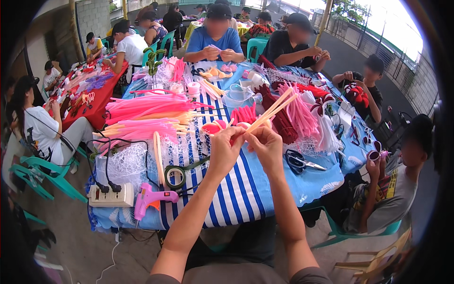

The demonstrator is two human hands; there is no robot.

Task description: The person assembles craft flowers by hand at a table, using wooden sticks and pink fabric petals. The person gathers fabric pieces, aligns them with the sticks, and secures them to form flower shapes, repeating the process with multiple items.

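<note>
Both my hands meet over the near middle of the table, pinching pale peach chenille stems (pixel 274 111) that slant up to the right. My left hand (pixel 224 150) has its fingertips closed at the lower end of the stems. Beside it, my right hand (pixel 266 148) grips them between thumb and fingers. Just behind my hands lie pink-and-white rounded pieces (pixel 214 127), partly covered by my fingers. Black-handled scissors (pixel 299 162) rest to the right. On the left are a roll of dark green tape (pixel 175 177) and a pink glue gun (pixel 150 200).
A white extension socket (pixel 111 196) with black plugs sits at the left table corner, its cords looping past piles of pink chenille stems (pixel 146 109). Dark red stems (pixel 284 124) and white netting lie to the right. Several people work around this table and at a red-covered table (pixel 94 100).
</note>
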